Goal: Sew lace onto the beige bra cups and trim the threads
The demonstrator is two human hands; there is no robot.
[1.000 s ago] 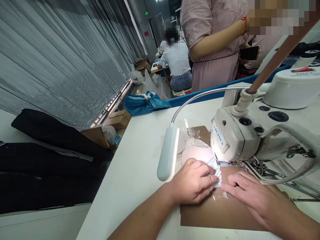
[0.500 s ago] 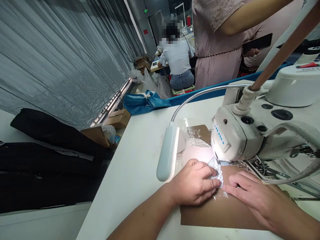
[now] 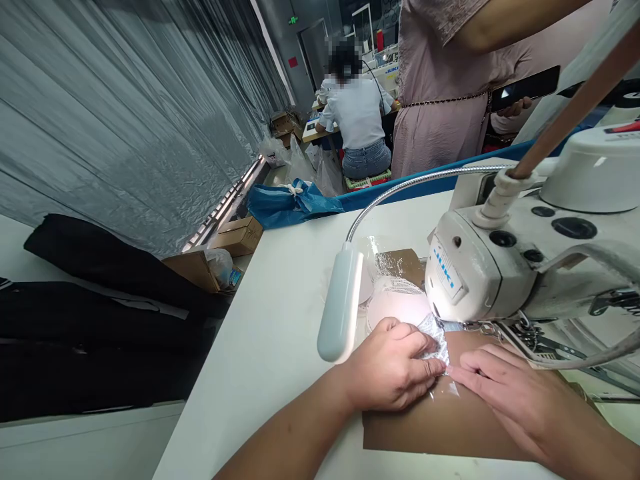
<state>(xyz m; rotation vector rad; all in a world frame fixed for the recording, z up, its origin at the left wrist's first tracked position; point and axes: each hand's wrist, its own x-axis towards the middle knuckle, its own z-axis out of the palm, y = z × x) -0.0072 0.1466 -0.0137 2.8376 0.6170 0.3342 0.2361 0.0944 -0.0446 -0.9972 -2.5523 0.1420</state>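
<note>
A pale pink bra (image 3: 397,303) with white lace lies under the head of a white sewing machine (image 3: 480,267). My left hand (image 3: 395,363) rests on its lace edge (image 3: 441,340), fingers bent and pressed onto the fabric just in front of the needle area. From the other side, my right hand (image 3: 505,387) reaches in with its fingers together, their tips closed at the near corner of the lace and touching my left fingertips. The needle and presser foot are mostly hidden by the machine head and the fabric.
A lamp (image 3: 341,303) on a bendy metal neck hangs left of the machine. Brown board (image 3: 425,430) covers the table (image 3: 260,353) under my hands. Blue cloth (image 3: 295,203) runs along the far edge. Beyond are a standing person (image 3: 440,127) holding a phone and a seated person (image 3: 357,117).
The view has shifted slightly, so the machine and lamp sit a little further right. Both hands keep nearly the same place on the lace. The standing person's phone has tilted a little.
</note>
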